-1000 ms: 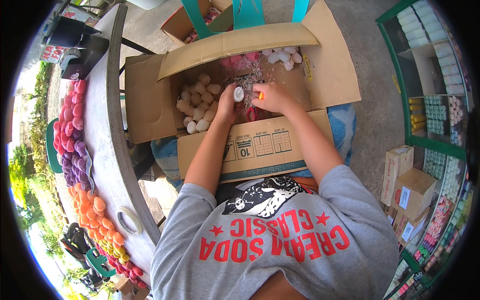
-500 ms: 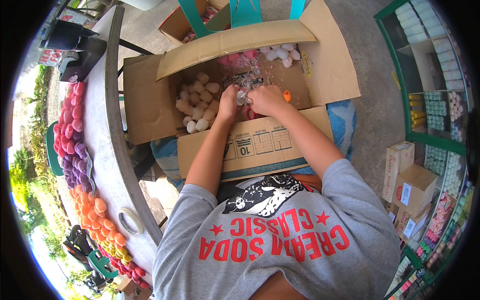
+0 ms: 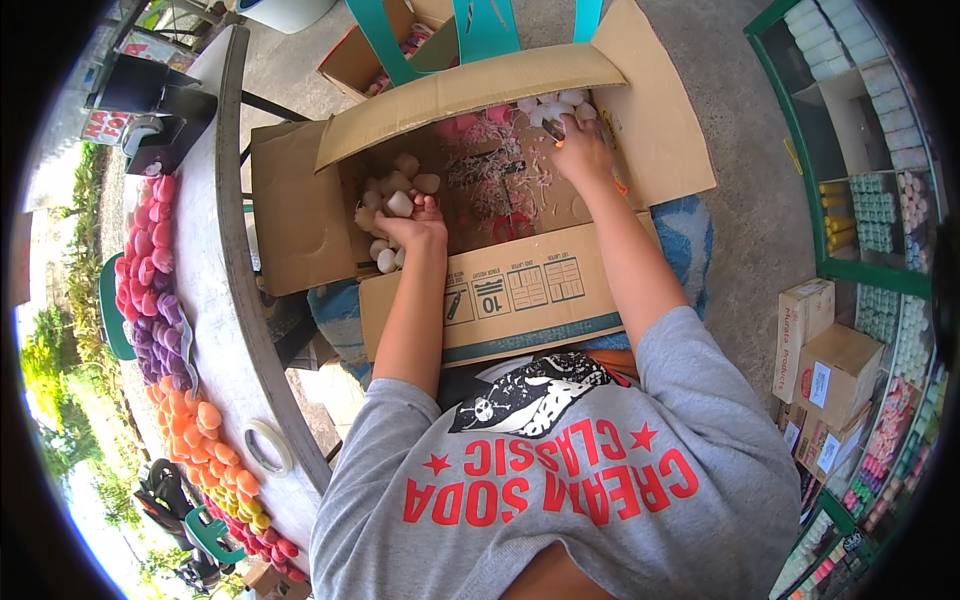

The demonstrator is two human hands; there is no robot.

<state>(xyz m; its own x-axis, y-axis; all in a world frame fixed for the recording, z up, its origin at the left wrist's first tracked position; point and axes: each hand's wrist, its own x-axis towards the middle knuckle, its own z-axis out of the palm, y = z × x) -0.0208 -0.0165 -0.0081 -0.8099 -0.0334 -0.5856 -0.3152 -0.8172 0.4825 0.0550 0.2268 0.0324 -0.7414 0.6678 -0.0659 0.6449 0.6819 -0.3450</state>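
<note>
Inside a cardboard box [image 3: 490,290] on my lap, my left hand [image 3: 412,228] is palm up with its fingers apart, beside a pile of off-white rounded pieces [image 3: 388,262]. One brighter white piece [image 3: 400,204] sits between its thumb and fingers; whether they touch it is unclear. My right hand [image 3: 583,155] reaches to whiter rounded pieces [image 3: 548,108] in the far right corner, its fingers bent. A small dark and orange thing shows at its fingertips, too small to name. Red-handled scissors [image 3: 512,228] lie in the box's near middle.
Pink and white shreds [image 3: 492,165] cover the box floor. At left, a table [image 3: 225,300] bears rows of coloured pieces [image 3: 190,430] and a tape roll [image 3: 265,446]. Stacked cartons [image 3: 840,375] and a green-framed shelf [image 3: 830,268] stand at right; a teal chair [image 3: 485,30] is beyond the box.
My hands have parted from the box's middle, where they met at a white piece. The left moved left to the off-white pile; the right moved up and right to the whiter pieces.
</note>
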